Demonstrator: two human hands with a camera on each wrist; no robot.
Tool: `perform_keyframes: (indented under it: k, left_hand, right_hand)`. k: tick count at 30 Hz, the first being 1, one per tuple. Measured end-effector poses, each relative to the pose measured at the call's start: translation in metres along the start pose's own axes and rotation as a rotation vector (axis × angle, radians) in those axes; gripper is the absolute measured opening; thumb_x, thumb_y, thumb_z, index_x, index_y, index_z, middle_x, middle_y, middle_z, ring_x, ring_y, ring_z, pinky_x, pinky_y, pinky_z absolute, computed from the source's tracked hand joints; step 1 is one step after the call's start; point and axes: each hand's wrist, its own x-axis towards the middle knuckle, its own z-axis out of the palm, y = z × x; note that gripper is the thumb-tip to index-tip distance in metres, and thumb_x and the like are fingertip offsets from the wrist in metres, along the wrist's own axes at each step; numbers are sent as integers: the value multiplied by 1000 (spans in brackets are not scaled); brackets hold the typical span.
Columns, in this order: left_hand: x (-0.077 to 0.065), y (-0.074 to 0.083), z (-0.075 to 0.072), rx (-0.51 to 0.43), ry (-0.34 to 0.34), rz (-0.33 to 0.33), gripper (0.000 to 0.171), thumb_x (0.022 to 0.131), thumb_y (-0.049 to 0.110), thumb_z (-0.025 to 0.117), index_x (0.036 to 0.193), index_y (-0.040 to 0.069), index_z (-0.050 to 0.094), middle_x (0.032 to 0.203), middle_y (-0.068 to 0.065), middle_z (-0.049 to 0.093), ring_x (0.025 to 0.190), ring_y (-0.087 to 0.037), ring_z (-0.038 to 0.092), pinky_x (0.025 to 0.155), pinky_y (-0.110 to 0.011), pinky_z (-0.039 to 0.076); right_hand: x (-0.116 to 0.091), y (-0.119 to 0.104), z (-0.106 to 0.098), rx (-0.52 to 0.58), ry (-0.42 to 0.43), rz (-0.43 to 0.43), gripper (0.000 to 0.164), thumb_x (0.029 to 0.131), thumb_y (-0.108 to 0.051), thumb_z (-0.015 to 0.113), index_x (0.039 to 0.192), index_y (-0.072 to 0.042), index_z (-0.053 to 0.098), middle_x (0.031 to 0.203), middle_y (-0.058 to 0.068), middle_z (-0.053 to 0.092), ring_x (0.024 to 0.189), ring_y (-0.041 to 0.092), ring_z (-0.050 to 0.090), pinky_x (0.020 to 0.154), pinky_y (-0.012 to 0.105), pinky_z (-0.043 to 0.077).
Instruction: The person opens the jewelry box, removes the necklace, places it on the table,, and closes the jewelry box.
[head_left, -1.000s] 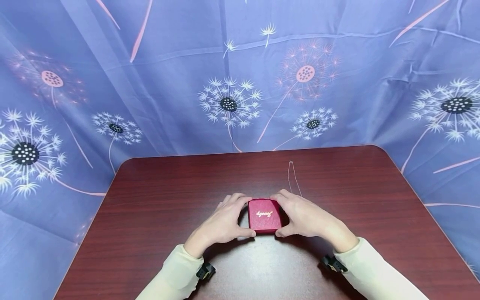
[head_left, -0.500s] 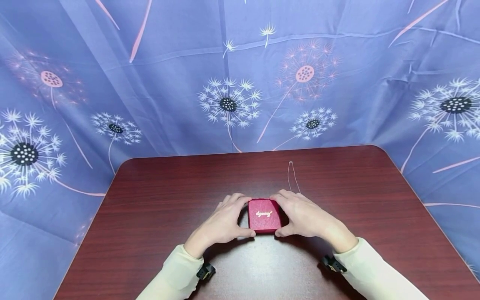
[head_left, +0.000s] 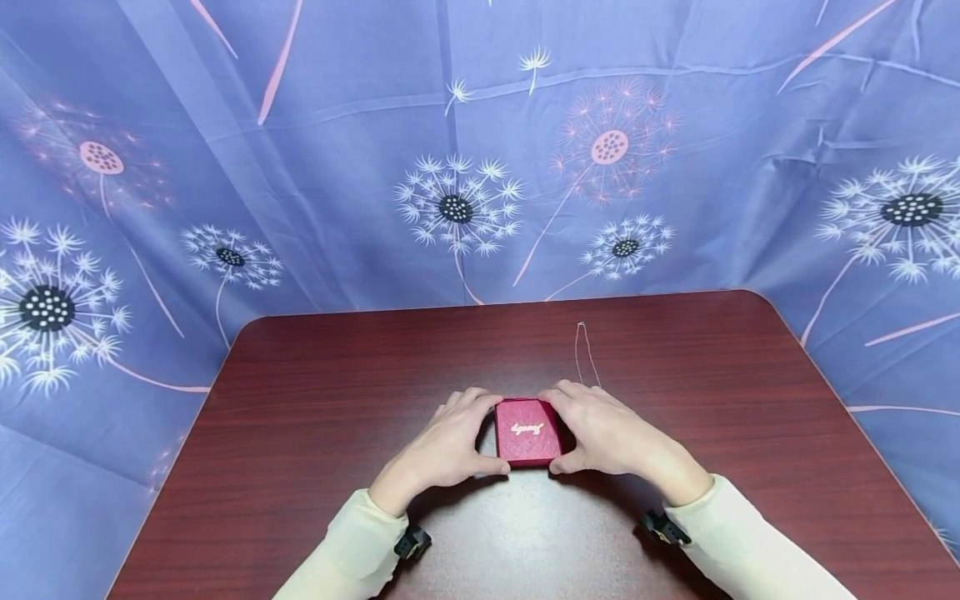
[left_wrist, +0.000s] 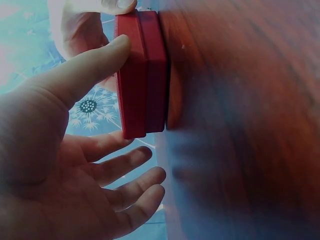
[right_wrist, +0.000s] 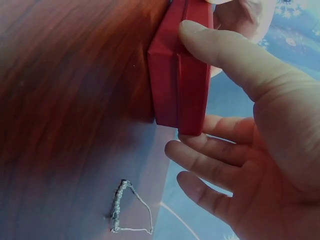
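Observation:
A red jewelry box [head_left: 528,432] with gold lettering on its lid rests on the table in front of me. At its left side my left hand [head_left: 447,442] pinches the lid, thumb on the near side and index finger on the far side. My right hand [head_left: 609,429] holds the right side the same way. In the left wrist view the lid [left_wrist: 132,80] sits over the base [left_wrist: 156,75] with a seam between them. Beyond the right hand lies a thin silver chain bracelet [right_wrist: 117,205] with a beaded stretch; in the head view the hand overlaps its near end.
The brown wood-grain table [head_left: 337,383] has rounded far corners. A blue dandelion-print cloth [head_left: 337,208] hangs behind it and down both sides. Black wrist devices sit below each hand, near the pale sleeves [head_left: 360,542].

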Motion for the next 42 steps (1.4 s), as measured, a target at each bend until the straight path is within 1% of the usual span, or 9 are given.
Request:
perform_keyframes:
  k: [12, 19, 25, 32, 42]
  left_hand:
    - [1, 2, -1, 2, -13, -6, 90, 77, 44, 94, 151, 12, 54, 144, -4, 55, 131, -28, 50, 108, -53, 43]
    - [1, 2, 0, 5, -24, -13, 89, 78, 44, 94, 151, 11, 55, 143, -4, 56, 129, -27, 50, 108, -52, 43]
    - [1, 3, -1, 12, -37, -18, 90, 79, 44, 93, 153, 12, 53, 143, -4, 56, 129, -27, 50, 108, -54, 43]
    - [0, 3, -2, 19, -49, -15, 90, 80, 45, 93, 153, 11, 52, 144, -5, 56, 130, -29, 50, 109, -55, 43]
    - [-2, 4, -1, -7, -53, -19, 91, 83, 44, 90, 157, 12, 48, 147, -7, 55, 135, -32, 49, 112, -60, 41]
  right_hand:
    - [0, -1, -1, 2, -9, 1, 91, 70, -45, 99, 140, -1, 60, 124, 7, 63, 114, 28, 64, 96, 51, 53]
    - [1, -2, -1, 13, -38, 24, 93, 70, -46, 99, 141, -1, 60, 125, 7, 63, 114, 28, 65, 96, 50, 53]
    - [2, -1, -1, 20, -39, 24, 93, 69, -46, 99, 141, -1, 60, 124, 7, 64, 113, 28, 65, 95, 51, 53]
    - [3, 0, -1, 40, -58, 40, 93, 69, -46, 99, 141, -1, 60, 124, 7, 63, 113, 28, 65, 97, 51, 53]
    - [0, 0, -1, 64, -53, 27, 92, 71, -42, 99, 142, -1, 57, 125, 7, 61, 116, 28, 64, 102, 52, 52]
